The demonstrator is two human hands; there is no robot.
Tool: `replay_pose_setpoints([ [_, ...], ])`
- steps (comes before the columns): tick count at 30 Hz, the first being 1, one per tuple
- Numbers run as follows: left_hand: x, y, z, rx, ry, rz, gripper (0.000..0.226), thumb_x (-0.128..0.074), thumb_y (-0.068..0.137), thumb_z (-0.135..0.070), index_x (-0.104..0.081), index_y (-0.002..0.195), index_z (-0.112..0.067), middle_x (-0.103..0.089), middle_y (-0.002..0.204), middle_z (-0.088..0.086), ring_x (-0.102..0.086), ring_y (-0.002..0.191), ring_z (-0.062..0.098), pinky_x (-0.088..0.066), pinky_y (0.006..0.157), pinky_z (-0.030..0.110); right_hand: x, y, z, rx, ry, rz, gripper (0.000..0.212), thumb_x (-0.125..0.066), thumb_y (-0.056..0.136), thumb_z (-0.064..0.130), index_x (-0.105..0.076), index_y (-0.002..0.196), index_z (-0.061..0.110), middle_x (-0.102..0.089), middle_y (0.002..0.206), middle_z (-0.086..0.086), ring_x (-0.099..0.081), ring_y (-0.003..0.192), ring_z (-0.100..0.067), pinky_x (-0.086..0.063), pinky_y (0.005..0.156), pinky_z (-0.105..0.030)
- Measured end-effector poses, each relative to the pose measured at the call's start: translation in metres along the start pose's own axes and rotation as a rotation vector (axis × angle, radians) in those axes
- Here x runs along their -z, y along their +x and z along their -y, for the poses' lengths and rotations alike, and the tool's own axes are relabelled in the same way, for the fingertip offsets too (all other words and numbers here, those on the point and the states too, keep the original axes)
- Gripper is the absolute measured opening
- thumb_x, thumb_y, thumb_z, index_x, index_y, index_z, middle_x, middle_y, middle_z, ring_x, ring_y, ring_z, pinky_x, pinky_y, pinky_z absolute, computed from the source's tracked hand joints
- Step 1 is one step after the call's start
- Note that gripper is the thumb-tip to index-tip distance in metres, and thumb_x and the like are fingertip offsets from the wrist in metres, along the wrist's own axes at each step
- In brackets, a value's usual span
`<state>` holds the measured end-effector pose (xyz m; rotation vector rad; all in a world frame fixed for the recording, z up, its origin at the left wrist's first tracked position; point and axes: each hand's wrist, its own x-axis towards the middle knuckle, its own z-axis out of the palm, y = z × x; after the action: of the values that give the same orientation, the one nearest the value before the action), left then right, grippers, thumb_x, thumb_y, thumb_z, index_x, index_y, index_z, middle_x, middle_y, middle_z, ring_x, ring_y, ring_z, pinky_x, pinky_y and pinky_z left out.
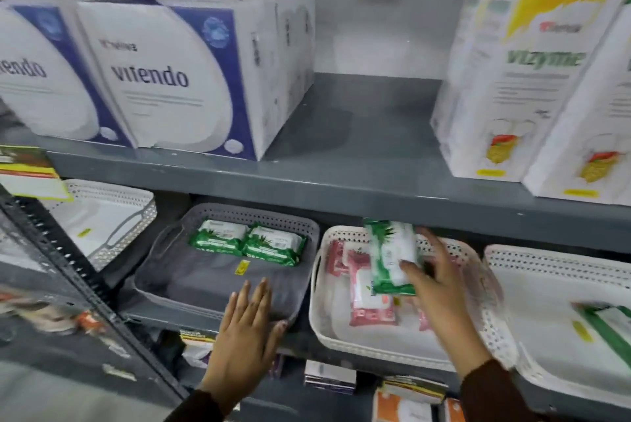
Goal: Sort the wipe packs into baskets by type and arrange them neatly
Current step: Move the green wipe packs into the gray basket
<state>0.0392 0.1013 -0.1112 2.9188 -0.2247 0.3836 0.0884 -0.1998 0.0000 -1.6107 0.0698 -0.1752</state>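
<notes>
My right hand [440,281] grips a green and white wipe pack [392,256], held upright above the white basket [341,336]. That basket holds several pink wipe packs [370,295]. To its left stands a grey basket [160,271] with two green wipe packs [247,241] lying side by side at its back. My left hand [247,326] rests flat on the grey basket's front rim, thumb hooked over the corner, fingers apart.
A white basket [112,227] stands at far left, another white basket [546,353] at far right with a green-edged pack [607,322]. The shelf above carries large white boxes [177,80] and tall cartons [522,80]. A slotted metal upright [78,271] crosses the left foreground.
</notes>
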Motion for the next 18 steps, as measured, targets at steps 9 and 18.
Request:
replay_pose_setpoints([
  [9, 0.014, -0.007, 0.065, -0.021, -0.004, 0.052, 0.062, -0.013, 0.103, -0.049, -0.031, 0.150, -0.011, -0.032, 0.156, 0.004, -0.016, 0.147, 0.023, -0.012, 0.115, 0.042, -0.210, 0.007, -0.044, -0.107, -0.173, 0.351, 0.032, -0.050, 0.099, 0.010, -0.069, 0.111, 0.033, -0.068, 0.119, 0.007, -0.065, 0.106, -0.025, -0.055, 0.094, -0.046],
  [18, 0.017, -0.004, 0.059, 0.014, -0.013, 0.041, 0.061, -0.020, 0.102, -0.047, -0.036, 0.147, -0.009, -0.034, 0.154, 0.003, -0.019, 0.146, 0.026, -0.011, 0.114, 0.044, -0.226, 0.003, -0.043, -0.191, -0.643, 0.502, 0.055, -0.043, 0.094, 0.002, -0.042, 0.147, 0.014, -0.040, 0.152, -0.021, -0.051, 0.130, -0.036, -0.044, 0.095, -0.027],
])
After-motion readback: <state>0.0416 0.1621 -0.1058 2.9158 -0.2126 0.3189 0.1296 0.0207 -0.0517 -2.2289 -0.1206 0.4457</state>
